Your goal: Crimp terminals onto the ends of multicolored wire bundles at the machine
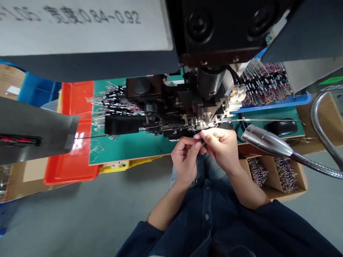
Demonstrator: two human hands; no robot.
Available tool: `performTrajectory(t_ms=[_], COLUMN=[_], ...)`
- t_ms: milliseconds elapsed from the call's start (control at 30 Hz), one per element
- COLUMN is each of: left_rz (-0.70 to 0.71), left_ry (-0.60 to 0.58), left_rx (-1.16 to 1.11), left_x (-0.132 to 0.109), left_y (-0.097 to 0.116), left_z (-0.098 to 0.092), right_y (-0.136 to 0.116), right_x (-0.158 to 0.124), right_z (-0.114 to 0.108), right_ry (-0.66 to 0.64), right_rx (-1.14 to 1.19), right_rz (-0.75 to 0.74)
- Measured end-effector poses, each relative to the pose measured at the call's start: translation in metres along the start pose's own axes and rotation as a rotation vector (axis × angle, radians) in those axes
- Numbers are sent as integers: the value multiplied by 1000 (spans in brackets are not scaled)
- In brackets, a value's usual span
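Both hands are close together in front of the crimping machine (172,119), just below its metal tooling. My left hand (185,159) has its thumb and fingers pinched on thin wires, of which a blue wire (195,134) shows at the fingertips. To its right, my right hand (221,147) pinches at the same small wires, its fingertips nearly touching the left ones. Most of the wire bundle is hidden behind the fingers. A strip of small metal terminals (89,137) runs into the machine from the left.
Wire bundles with black connectors lie at the left (113,100) and in a blue tray (290,100) at the right. An orange tray (71,170) stands left. A flexible metal lamp (266,141) reaches in beside my right hand. A cardboard box (298,189) holds more bundles.
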State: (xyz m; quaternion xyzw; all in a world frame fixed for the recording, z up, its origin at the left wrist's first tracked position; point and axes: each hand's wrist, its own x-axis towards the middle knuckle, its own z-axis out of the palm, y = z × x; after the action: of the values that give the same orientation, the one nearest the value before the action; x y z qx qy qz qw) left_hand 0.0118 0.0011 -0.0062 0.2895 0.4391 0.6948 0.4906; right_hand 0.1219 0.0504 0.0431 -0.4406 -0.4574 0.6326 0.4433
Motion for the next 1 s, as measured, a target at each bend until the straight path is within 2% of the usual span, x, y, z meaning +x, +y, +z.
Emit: performTrajectory(t_ms=[367,600,867,1000], left_rz=[57,41,13,16], left_ry=[50,37,-30,-50], left_rx=[-24,15,1,23], left_x=[5,4,1,2], left_y=[7,7,3,5], left_z=[8,5,-1,-1], right_y=[6,6,-10,-6], right_x=[3,2,0,-1], right_z=[0,0,1,0], right_ry=[10,20,-12,-4], right_rx=[140,82,-54,-34], right_rz=[57,52,-22,-23])
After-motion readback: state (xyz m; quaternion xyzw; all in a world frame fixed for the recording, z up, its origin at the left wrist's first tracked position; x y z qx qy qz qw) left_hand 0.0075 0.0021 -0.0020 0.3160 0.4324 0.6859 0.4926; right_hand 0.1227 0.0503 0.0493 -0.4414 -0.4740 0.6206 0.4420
